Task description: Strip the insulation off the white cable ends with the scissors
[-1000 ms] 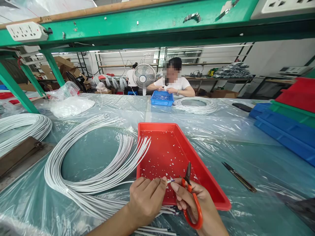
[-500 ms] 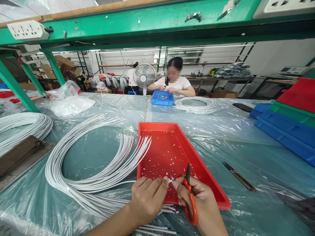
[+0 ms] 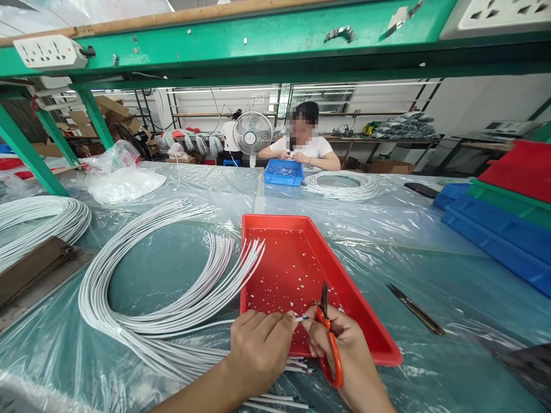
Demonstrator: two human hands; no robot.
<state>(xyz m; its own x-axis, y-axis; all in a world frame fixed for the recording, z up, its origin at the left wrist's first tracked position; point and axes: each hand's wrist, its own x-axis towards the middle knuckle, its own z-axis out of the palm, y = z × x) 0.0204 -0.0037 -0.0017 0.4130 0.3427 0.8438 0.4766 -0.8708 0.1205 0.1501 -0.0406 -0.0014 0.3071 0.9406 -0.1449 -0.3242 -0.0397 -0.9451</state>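
My left hand is closed on a white cable, whose stripped end with thin dark and light wires pokes out past the thumb. My right hand holds scissors with orange handles, their dark blades pointing up and away. The right thumb and fingertips meet at the wire ends. Both hands are over the near part of a red tray strewn with small white scraps. To the left lies a coiled bundle of white cables, some ends resting over the tray's rim and others passing beneath my left hand.
Tweezers lie right of the tray. Stacked bins stand at the far right. Another cable coil and a metal block are at left. Across the table, a person works over a blue tray. A green beam crosses overhead.
The right hand and scissors have shifted slightly left, the blades a little more upright. The wire ends show more clearly between the hands. My left hand stays almost still.
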